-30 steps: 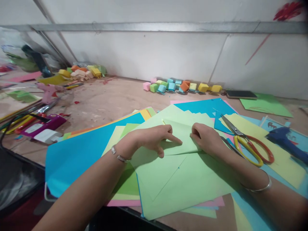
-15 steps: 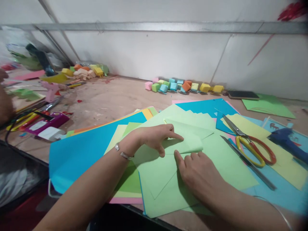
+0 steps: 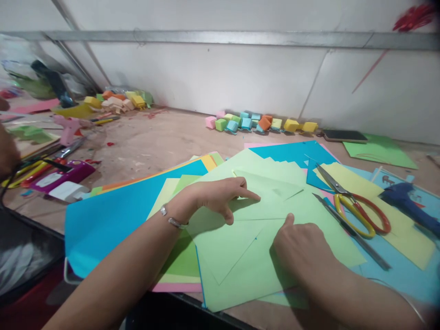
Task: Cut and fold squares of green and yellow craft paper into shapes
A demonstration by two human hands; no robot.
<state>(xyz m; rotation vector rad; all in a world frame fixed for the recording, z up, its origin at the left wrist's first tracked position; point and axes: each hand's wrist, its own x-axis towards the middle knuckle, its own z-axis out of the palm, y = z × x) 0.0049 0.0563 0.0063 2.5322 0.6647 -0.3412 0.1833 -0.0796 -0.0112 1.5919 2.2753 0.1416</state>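
Observation:
Pale green paper (image 3: 237, 256) lies on a stack of sheets, with a folded flap whose straight crease runs across its middle. My left hand (image 3: 228, 195) rests on the flap, holding nothing, its index finger stretched out and its thumb apart. Near the right end of the crease is my right hand (image 3: 304, 243), one digit pointing forward at the fold and the other fingers curled under. Nothing shows inside it. Right of the paper lie scissors (image 3: 354, 204) with yellow and red handles, and beside them a thin grey blade (image 3: 354, 233).
A large blue sheet (image 3: 113, 224) lies to the left. Small coloured paper cubes (image 3: 245, 123) line the wall, near a dark phone (image 3: 345, 136). A blue glue gun (image 3: 409, 201) sits at right; a purple power strip (image 3: 63, 176) and another person's arm (image 3: 7, 151) are at left.
My right hand has slid right along the crease, from near my left fingers to the fold's right end. The flap's raised right part now lies flatter. My left hand stays in place.

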